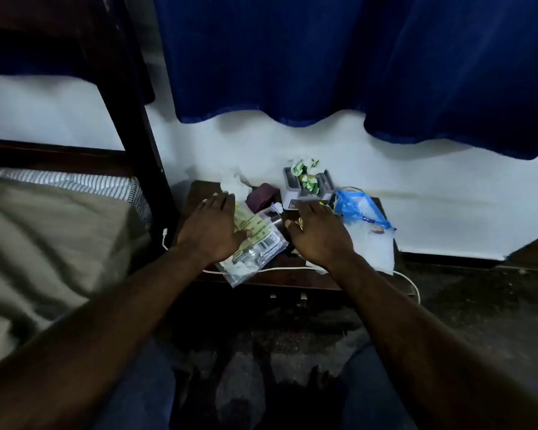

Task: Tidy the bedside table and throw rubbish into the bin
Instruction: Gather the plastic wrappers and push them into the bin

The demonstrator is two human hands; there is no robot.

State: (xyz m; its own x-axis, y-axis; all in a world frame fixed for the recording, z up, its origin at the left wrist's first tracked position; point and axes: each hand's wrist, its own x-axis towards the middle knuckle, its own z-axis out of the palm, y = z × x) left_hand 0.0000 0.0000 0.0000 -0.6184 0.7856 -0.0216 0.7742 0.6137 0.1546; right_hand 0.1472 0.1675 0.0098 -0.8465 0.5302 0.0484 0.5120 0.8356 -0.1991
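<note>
A dark wooden bedside table stands against the white wall, cluttered with rubbish. My left hand hovers palm down with straight fingers over its left side, beside a clear plastic wrapper with a barcode. My right hand is spread flat over the middle of the table, holding nothing. A crumpled white tissue lies at the back left. A grey organiser holds a crumpled green-and-white wrapper. A blue-and-white plastic bag lies at the right.
A bed with a beige blanket and dark frame post stands at the left. A dark purple object sits behind the wrapper. A white cable trails off the table's front. A blue curtain hangs above. Dark floor lies at the right.
</note>
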